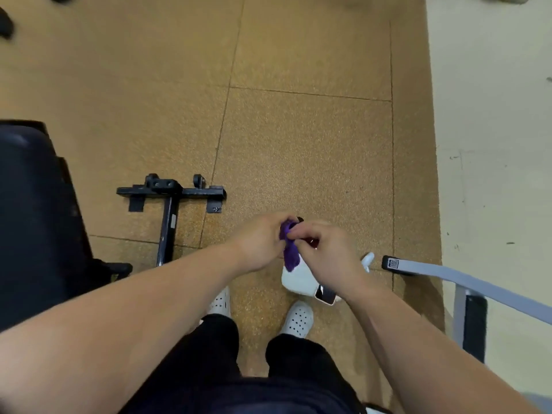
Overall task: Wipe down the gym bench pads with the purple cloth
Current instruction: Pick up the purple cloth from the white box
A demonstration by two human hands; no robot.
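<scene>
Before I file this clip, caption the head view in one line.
The left hand and right hand pinch the bunched purple cloth above the tan floor, dark bench pad at left.

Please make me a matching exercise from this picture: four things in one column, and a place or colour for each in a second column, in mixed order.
Things
1. cloth
2. bench pad
3. shoes
4. metal frame

Place or colour
a. black, T-shaped
b. at the left edge of the view
c. purple, held by the left hand and the right hand
d. white, with small holes

Pairs: 1-c, 2-b, 3-d, 4-a
</scene>
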